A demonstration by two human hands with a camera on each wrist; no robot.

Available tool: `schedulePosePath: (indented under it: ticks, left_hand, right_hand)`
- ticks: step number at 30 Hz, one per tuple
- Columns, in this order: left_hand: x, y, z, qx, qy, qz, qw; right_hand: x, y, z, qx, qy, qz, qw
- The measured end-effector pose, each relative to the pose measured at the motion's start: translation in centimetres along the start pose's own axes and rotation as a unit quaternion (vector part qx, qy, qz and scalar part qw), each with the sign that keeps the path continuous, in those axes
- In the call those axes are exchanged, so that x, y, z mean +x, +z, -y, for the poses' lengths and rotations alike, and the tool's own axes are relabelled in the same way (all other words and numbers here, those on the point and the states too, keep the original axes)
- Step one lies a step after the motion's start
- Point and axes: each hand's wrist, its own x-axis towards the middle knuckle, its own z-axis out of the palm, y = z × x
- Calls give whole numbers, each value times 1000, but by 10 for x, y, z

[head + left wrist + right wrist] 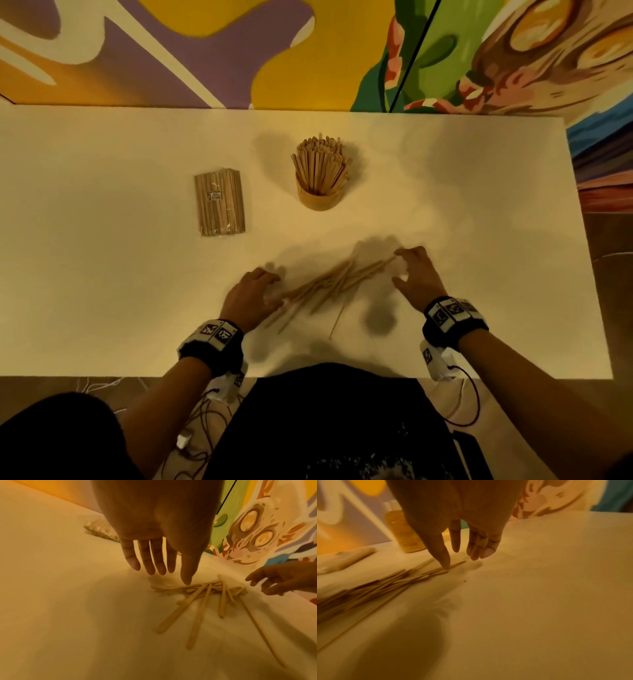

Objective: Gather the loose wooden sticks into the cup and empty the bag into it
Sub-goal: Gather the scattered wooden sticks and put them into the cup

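Loose wooden sticks [329, 284] lie scattered on the worktop [102, 291] between both hands. Left hand [251, 296] and right hand [416, 274] flank the pile, fingers straight, gripping nothing. Beyond them: cup [320, 197] packed with sticks; bag [220, 204] beyond the left hand.

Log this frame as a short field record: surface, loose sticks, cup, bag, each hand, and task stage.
surface: white table
loose sticks: scattered pile near the front edge, between the two hands
cup: upright behind the pile, already packed with sticks
bag: lies flat left of the cup, still full, untouched
left hand: fingers straight, at the pile's left end
right hand: fingers relaxed, at the pile's right end; thumb tip on a stick
stage: gathering just starting; nothing lifted
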Motion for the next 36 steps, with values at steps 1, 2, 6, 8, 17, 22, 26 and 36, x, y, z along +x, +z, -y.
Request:
schedulePosePath:
  ticks: [1, 2, 6, 8, 17, 22, 26, 36]
  left_hand:
    - [-7, 1, 6, 8, -5, 17, 1000]
    - [-12, 2, 11, 13, -6, 29, 999]
    - [-27, 15, 19, 24, 19, 68, 997]
    - [-28, 21, 18, 14, 33, 64, 997]
    - [-7, 34, -16, -35, 51, 34, 997]
    - [2, 26, -35, 11, 35, 41, 999]
    - [6, 15, -43, 84, -8, 28, 996]
    - [25, 42, -90, 179, 83, 52, 979]
  right_hand:
    - [-1, 0, -4, 23, 28, 2, 999]
    - [1, 0, -5, 40, 49, 0, 998]
    - [13, 2, 1, 88, 80, -28, 993]
    - [20, 4, 10, 89, 84, -28, 992]
    - [19, 37, 42, 180, 102, -2, 978]
    - [2, 43, 52, 250, 95, 6, 964]
    - [-9, 38, 36, 244, 108, -20, 964]
    - [-44, 61, 33, 274, 103, 258, 921]
